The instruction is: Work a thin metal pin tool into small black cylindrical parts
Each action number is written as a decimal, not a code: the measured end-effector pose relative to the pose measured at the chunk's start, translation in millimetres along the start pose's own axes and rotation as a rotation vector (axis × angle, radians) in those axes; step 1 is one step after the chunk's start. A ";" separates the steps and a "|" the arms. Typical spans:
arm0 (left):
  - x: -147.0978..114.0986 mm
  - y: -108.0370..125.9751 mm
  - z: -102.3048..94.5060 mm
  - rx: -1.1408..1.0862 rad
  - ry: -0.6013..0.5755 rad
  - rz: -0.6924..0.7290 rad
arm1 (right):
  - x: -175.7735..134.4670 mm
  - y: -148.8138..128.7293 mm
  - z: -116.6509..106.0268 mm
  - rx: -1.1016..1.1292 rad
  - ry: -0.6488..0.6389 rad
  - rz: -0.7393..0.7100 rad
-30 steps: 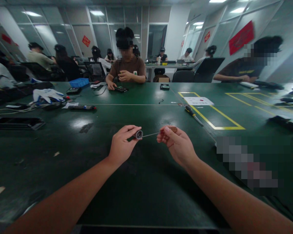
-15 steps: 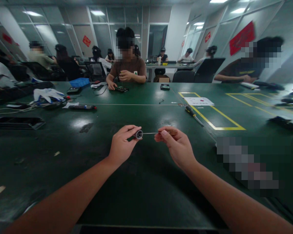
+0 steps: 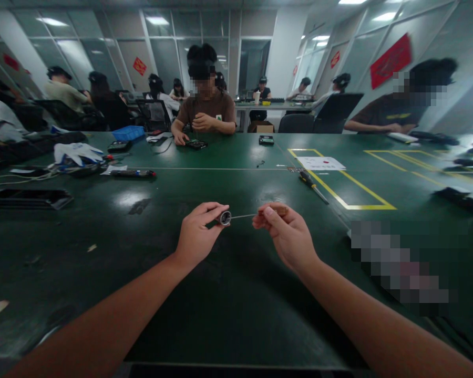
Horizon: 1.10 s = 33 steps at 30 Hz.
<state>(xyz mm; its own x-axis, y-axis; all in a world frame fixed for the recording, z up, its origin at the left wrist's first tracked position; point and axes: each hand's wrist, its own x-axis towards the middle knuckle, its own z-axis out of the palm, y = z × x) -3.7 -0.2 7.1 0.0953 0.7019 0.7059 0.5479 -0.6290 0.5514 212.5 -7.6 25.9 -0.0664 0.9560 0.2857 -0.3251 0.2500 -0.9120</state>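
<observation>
The left hand (image 3: 199, 231) pinches a small round part (image 3: 225, 218) between thumb and fingertips, its open end showing at their right. The right hand (image 3: 290, 233) grips a brown-handled tool (image 3: 280, 209), thumb on the handle, fingers curled; the thin shaft points left from them toward the part, contact unclear. Both forearms reach inward above the green table (image 3: 236, 299).

Glossy tabletop (image 3: 228, 315), metal ring (image 3: 225, 218), cloth gloves (image 3: 78, 155)
</observation>
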 end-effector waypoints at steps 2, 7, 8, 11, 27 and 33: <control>0.0 0.3 0.0 0.001 0.002 -0.002 | -1.3 1.0 0.2 -0.026 -0.006 -0.013; -0.3 0.0 0.0 0.004 -0.004 0.009 | -2.4 1.0 0.6 -0.054 -0.003 -0.015; -0.3 0.2 0.1 0.005 -0.006 0.011 | -2.6 0.7 0.8 -0.057 -0.005 -0.015; -0.1 1.2 0.3 0.007 -0.008 0.009 | -3.4 0.0 1.1 -0.076 -0.015 -0.017; 0.2 1.9 0.0 0.002 -0.001 0.006 | 1.0 -0.5 -1.6 -0.015 0.014 -0.002; -0.1 2.2 0.2 -0.001 -0.001 0.017 | -2.9 0.5 -0.9 -0.114 -0.002 -0.039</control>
<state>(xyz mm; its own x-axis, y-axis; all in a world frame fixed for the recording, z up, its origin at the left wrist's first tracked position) -2.3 -1.6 8.2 0.1051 0.6912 0.7150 0.5452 -0.6414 0.5398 213.4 -10.1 24.3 -0.0574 0.9451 0.3218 -0.2177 0.3027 -0.9279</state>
